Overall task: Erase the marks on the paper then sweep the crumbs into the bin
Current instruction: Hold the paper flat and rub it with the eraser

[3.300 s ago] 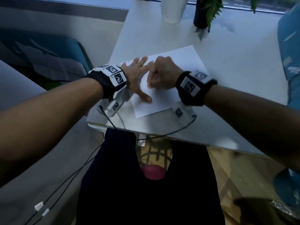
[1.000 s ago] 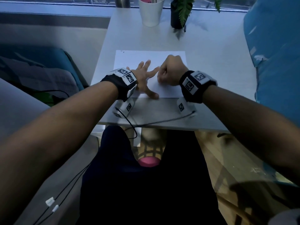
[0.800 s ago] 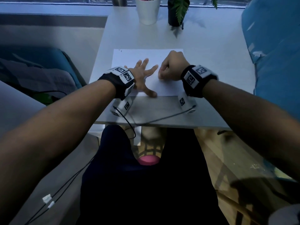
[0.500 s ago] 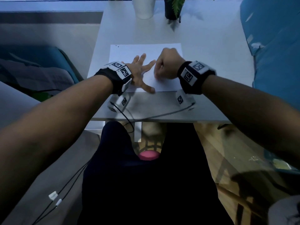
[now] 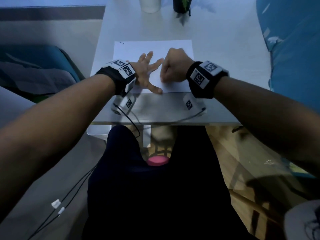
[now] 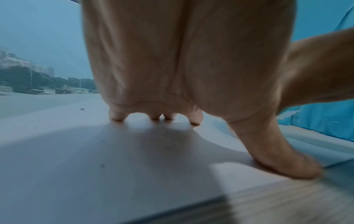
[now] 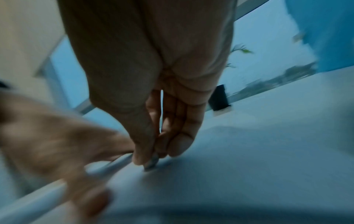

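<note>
A white sheet of paper (image 5: 138, 49) lies on the white table (image 5: 225, 58). My left hand (image 5: 147, 73) presses flat on the sheet's lower left part, fingers spread and thumb near the sheet's front edge. In the left wrist view its fingertips (image 6: 116, 118) touch the paper (image 6: 95, 166). Just to the right, my right hand (image 5: 173, 66) is curled into a fist on the sheet. The right wrist view shows its thumb and fingers pinching a small grey eraser (image 7: 151, 164) against the paper, blurred. A few dark crumbs (image 5: 121, 43) lie at the sheet's far left corner.
A white cup (image 5: 150, 5) and a dark plant pot (image 5: 181, 5) stand at the table's far edge. A blue cushion (image 5: 294, 49) borders the table on the right. The table's front edge (image 5: 164, 122) runs just behind my wrists. No bin shows.
My right hand has shifted slightly back and forth on the paper while staying curled. My left hand has kept pressing the sheet. The head view has tilted and straightened.
</note>
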`<state>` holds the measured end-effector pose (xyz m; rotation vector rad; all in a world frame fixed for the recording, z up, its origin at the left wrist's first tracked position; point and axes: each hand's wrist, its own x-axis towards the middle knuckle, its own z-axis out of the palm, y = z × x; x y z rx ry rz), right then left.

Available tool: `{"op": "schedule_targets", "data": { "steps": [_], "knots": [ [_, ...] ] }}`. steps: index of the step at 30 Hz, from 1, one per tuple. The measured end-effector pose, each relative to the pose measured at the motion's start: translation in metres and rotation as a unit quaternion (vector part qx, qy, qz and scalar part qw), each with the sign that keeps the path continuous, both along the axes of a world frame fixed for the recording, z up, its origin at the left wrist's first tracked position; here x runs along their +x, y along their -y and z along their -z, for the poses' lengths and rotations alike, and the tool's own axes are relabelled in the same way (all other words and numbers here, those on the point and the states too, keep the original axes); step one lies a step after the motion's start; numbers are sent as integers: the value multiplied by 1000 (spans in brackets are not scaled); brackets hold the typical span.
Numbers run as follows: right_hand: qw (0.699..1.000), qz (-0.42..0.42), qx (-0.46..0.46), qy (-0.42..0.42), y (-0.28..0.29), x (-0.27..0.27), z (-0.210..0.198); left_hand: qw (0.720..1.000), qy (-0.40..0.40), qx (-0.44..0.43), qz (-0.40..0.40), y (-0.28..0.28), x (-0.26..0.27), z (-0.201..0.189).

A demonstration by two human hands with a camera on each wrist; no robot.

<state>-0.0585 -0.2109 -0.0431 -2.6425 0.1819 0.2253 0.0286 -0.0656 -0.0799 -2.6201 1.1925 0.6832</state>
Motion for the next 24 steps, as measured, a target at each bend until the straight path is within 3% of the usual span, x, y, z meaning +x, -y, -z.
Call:
{"op": "schedule_targets", "data": {
  "steps": [2,5,9,12,16,20,24],
  "knots": [
    [999,-18,-11,-29,-2,-3,-1,1000,-5,-9,8,0,2,3],
    [998,60,-10,-9,18,4,-1,1000,5,1,5,3,1,3],
    [998,0,-6,-57,6,-2,3,1000,-13,-2,4,2,4,2],
    [997,78,19,2,20,4,-2,1000,-8,6,-3,2,1,1],
    [1000,-16,-15,-5,-3,-5,0,1000,-13,-1,7,2,1,-2],
    [997,71,34,8,15,11,-6,1000,-9,16,-6,2,-2,-4],
    [999,-14,34,-34,-11,-2,-4,999,-33,9,-17,1,-5,-11]
  ]
}}
